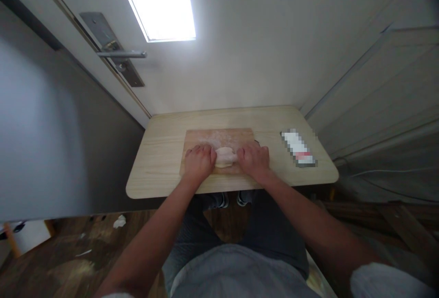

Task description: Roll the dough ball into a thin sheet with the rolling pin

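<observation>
A small piece of pale dough (224,164) lies on a wooden board (219,134) dusted with flour. Across the dough runs a light, floury rolling pin (234,157), of which only a short stretch shows between my hands. My left hand (199,160) is closed around its left end, over the board's left part. Around the other end my right hand (254,158) is closed too, near the board's right edge. Both ends of the pin are hidden by my fingers.
The board rests on a small pale wooden table (161,151) with rounded corners. A blurred-out phone-like object (297,148) lies on its right side. Behind stands a door with a metal handle (121,54). Crumpled white paper (120,221) is on the floor.
</observation>
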Available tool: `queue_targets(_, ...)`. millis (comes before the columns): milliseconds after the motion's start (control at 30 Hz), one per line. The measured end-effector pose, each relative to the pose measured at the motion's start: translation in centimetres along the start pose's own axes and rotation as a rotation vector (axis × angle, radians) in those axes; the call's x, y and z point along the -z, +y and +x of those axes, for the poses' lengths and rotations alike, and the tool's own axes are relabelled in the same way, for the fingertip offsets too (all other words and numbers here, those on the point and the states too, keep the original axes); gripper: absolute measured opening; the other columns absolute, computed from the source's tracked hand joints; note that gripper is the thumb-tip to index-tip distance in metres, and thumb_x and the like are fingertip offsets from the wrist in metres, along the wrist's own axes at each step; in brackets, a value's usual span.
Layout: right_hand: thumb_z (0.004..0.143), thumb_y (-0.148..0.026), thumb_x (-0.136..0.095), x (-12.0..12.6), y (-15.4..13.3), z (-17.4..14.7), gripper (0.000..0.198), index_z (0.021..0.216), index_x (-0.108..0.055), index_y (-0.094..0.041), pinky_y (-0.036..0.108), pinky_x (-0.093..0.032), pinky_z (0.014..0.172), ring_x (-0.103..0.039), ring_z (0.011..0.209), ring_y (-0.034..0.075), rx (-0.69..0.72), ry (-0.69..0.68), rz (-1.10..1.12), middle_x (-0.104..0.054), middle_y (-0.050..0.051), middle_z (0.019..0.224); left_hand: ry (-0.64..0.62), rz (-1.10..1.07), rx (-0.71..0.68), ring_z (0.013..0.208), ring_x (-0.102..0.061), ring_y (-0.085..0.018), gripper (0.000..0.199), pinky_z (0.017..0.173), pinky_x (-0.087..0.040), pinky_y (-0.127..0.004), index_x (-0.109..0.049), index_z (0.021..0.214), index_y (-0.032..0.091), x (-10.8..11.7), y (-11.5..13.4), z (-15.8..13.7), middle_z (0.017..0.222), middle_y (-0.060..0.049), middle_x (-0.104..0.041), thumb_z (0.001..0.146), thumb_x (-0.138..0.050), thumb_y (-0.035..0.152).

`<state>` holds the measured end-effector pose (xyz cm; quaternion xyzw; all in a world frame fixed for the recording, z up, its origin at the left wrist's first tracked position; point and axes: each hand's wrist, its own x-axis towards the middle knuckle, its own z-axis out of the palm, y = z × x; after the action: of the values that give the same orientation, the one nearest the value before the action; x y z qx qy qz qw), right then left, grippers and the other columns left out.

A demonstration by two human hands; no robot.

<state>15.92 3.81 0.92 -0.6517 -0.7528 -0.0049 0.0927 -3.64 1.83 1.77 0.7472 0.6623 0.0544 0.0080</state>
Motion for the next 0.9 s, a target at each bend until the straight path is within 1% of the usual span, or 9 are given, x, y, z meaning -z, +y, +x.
queue_targets(67,0.097,-0.033,-0.036,0.6,-0.3,-0.1,0.046,0.081,-0.075,-0.015,0.037,-0.033,0.075,-0.062,0.085,0.025,-0.020,-0.016,0.005,-0.074,0.014,0.089,-0.024,0.013,-0.058,0.097,-0.062,-0.027,0.039,0.080,-0.040,-0.036,-0.065,0.095,0.017,0.5,-0.5,0.7,0.098,-0.012,-0.070,0.101,-0.030,0.034)
queue_targets(133,0.098,-0.033,-0.035,1.1,-0.6,0.2,0.047,0.082,-0.076,-0.015,0.037,-0.034,0.076,-0.063,0.084,0.024,-0.043,-0.014,0.015,-0.075,0.013,0.090,-0.005,0.036,-0.082,0.093,-0.063,-0.027,0.043,0.077,-0.042,-0.036,-0.066,0.092,0.017,1.1,-0.8,1.3,0.095,-0.012,-0.070,0.102,-0.027,0.035)
queue_targets(267,0.098,-0.032,-0.034,1.5,-0.6,1.0,0.048,0.083,-0.076,-0.014,0.036,-0.034,0.077,-0.064,0.086,0.024,-0.068,-0.004,0.022,-0.075,0.014,0.091,0.067,0.071,-0.053,0.092,-0.064,-0.026,0.049,0.077,-0.043,-0.036,-0.067,0.091,0.017,1.6,-0.7,1.8,0.090,-0.012,-0.071,0.103,-0.024,0.037)
queue_targets(433,0.098,-0.032,-0.034,0.5,-0.4,0.5,0.048,0.083,-0.076,-0.015,0.034,-0.034,0.076,-0.063,0.086,0.023,-0.059,-0.010,0.048,-0.074,0.013,0.092,0.009,0.068,-0.074,0.095,-0.064,-0.026,0.046,0.079,-0.044,-0.035,-0.067,0.094,0.017,1.3,-0.6,1.6,0.094,-0.012,-0.071,0.102,-0.027,0.037)
queue_targets(567,0.099,-0.033,-0.033,-0.5,-0.2,0.1,0.047,0.083,-0.074,-0.016,0.034,-0.030,0.074,-0.061,0.085,0.022,-0.064,0.031,0.040,-0.074,0.011,0.091,0.010,0.059,-0.087,0.096,-0.063,-0.027,0.045,0.079,-0.043,-0.036,-0.066,0.094,0.016,0.7,-0.7,1.7,0.096,-0.012,-0.071,0.102,-0.026,0.036)
queue_targets(733,0.098,-0.031,-0.036,-1.2,0.2,0.6,0.043,0.079,-0.071,-0.016,0.034,-0.026,0.070,-0.059,0.082,0.021,0.009,0.083,0.035,-0.073,0.010,0.086,0.004,0.030,-0.038,0.093,-0.064,-0.026,0.046,0.078,-0.043,-0.037,-0.065,0.093,0.016,0.0,-0.5,1.5,0.095,-0.012,-0.071,0.102,-0.024,0.035)
queue_targets(900,0.097,-0.026,-0.036,-1.8,0.8,1.0,0.040,0.076,-0.069,-0.015,0.033,-0.023,0.069,-0.055,0.079,0.020,0.081,0.097,0.029,-0.071,0.009,0.081,0.022,0.012,0.020,0.097,-0.063,-0.029,0.046,0.080,-0.042,-0.039,-0.065,0.096,0.017,-0.4,0.0,0.9,0.096,-0.012,-0.071,0.102,-0.023,0.035)
